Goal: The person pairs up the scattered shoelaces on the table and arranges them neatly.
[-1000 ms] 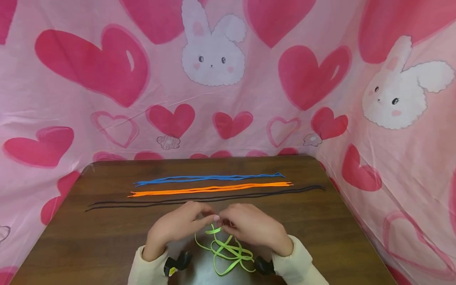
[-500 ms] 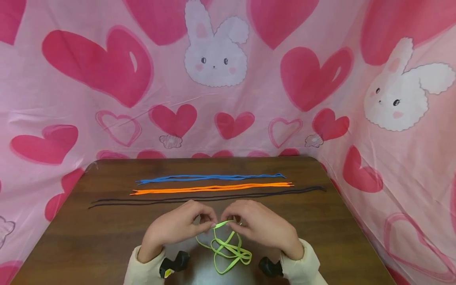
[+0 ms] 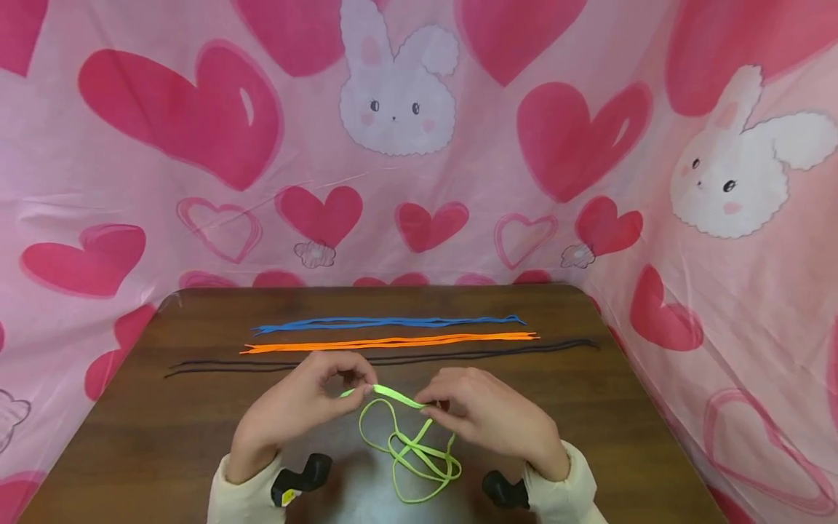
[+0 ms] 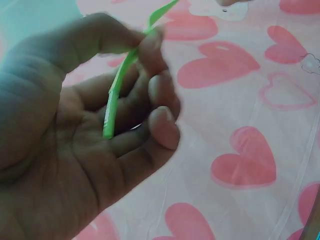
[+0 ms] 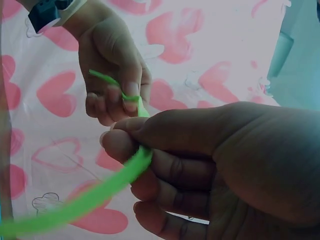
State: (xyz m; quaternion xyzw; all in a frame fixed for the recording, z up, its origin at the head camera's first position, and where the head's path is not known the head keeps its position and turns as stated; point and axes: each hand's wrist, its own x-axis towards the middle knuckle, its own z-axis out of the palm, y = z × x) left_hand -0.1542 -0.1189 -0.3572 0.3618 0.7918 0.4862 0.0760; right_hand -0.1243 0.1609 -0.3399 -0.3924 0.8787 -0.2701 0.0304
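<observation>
A lime-green shoelace stretches between my two hands, with the rest of it looped loosely below, over the near part of the table. Thumb and index finger of my left hand pinch it close to one end. In the left wrist view, the stiff tip of the shoelace pokes down inside the curled fingers. My right hand pinches the lace a short way along, between thumb and forefinger. From there the shoelace trails off to the lower left in the right wrist view.
Beyond the hands, a pair of blue shoelaces, orange shoelaces and black shoelaces lie stretched in rows across the brown table. A pink heart-patterned cloth hangs behind and at the sides.
The hands were close together, then moved apart. My left hand has shifted left and slightly up, drawing a stretch of the green shoelace between them. The laid-out laces stay put.
</observation>
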